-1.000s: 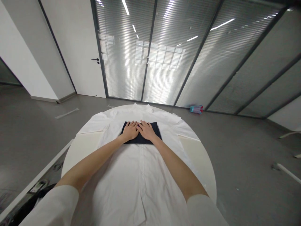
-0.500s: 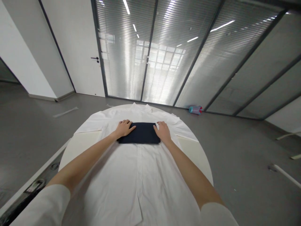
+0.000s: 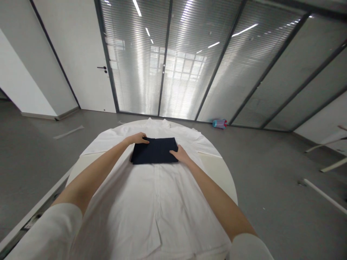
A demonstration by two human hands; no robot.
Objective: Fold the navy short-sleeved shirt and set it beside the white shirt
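One navy cloth (image 3: 154, 151) | left hand (image 3: 138, 138): far corner | right hand (image 3: 180, 156): right edge

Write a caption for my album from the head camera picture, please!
Left hand and right hand touch a folded dark cloth on a white shirt spread over a round table.

I have the folded cloth (image 3: 154, 151) on the shirt (image 3: 151, 206), near the far edge of the round tabletop (image 3: 219, 177) | my left hand (image 3: 138, 138) on the cloth's far-left corner | my right hand (image 3: 180, 156) on its near-right edge
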